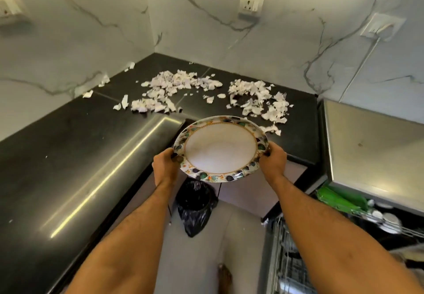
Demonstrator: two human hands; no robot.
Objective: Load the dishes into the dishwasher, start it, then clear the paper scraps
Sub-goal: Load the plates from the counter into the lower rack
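Near edge: two bare forearms reach fwd from the bottom of view. Rack (283,268) of wire at lower right, w/ blurred white dishes (387,221) and sth green (339,198) beyond it, under a steel panel (371,146); prob. the open dishwasher, too smeared to be sure. Below the arms, a bin (195,204) lined w/ a black bag stands on the pale floor.

Left hand (165,164) grips the plate (220,148) at its left rim, fingers curled round the edge. Right hand (273,159) grips the right rim the same way. Plate is held in the air, roughly level and tipped slightly toward the camera, white centre, floral border. It hangs over the gap above the bin, its far rim at the counter (75,156) edge, not touching it as far as I can tell.

Counter is black and glossy, L-shaped, w/ a bright glare streak on the left run. Beyond the plate, paper scraps (174,89) lie scattered on it in two loose heaps, left and right, a few strays by the left wall.

Far: marble-look wall (195,29) w/ grey veins, corner behind the scraps. Three sockets on it: socket (251,4) at centre, one at far left, one at right w/ a white plug and cord running down.
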